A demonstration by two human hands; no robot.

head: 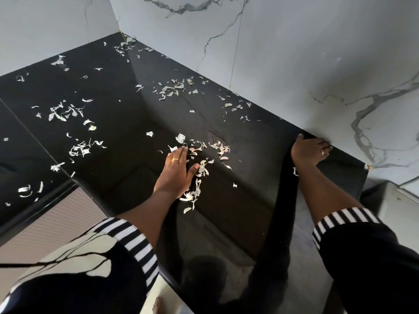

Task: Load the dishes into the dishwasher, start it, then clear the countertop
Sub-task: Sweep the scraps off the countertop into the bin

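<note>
A glossy black countertop [127, 91] fills a corner between marble walls. Pale garlic peels lie scattered over it in loose clusters [65, 112], with one heap [204, 152] near the middle. My left hand [175, 171] lies flat on the counter with fingers apart, its edge against that heap, and more peels [192, 196] lie beside the wrist. My right hand [309, 150] rests palm down at the counter's back right edge, fingertips against the wall, holding nothing. No dishes or dishwasher are in view.
White marble-pattern walls [283, 64] close the counter at the back and right. The counter's front edge [45, 200] runs along the left, with a ribbed cabinet front [56, 223] below. A lower pale surface [394, 200] sits past the counter's right end.
</note>
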